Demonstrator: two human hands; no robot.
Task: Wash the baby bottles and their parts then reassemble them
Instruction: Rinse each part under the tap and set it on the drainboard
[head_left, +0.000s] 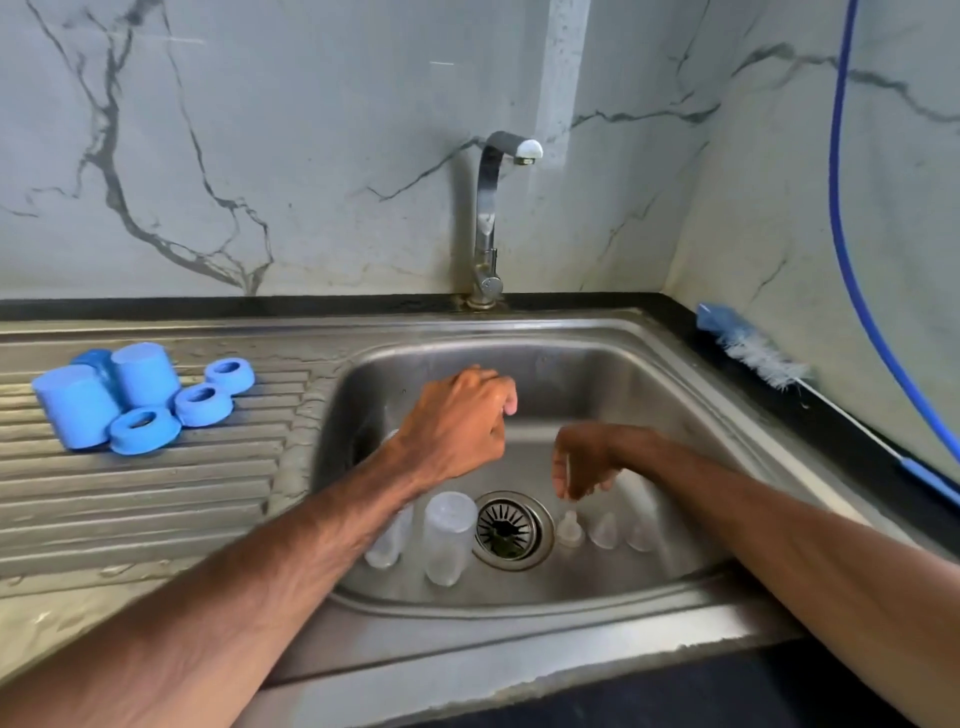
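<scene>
White marble-look wall (311, 156) with grey veins, chrome tap (488, 218) behind a steel sink (519, 618), ribbed drainboard (156, 493) to its left, black counter edge (260, 306), blue hose (836, 208) hanging at right

1. two clear bottles (449, 538) stand upside down on the floor of the sink (675, 395), side by side just left of the drain (506, 530); the left one is partly hidden.
2. three clear nipples (604, 530) stand tip up in a row just right of the drain.
3. three blue caps (145, 374) stand mouth down, clustered on the drainboard (156, 493).
4. three blue rings (203, 405) lie flat, close together, just beside the caps on their right.
</scene>
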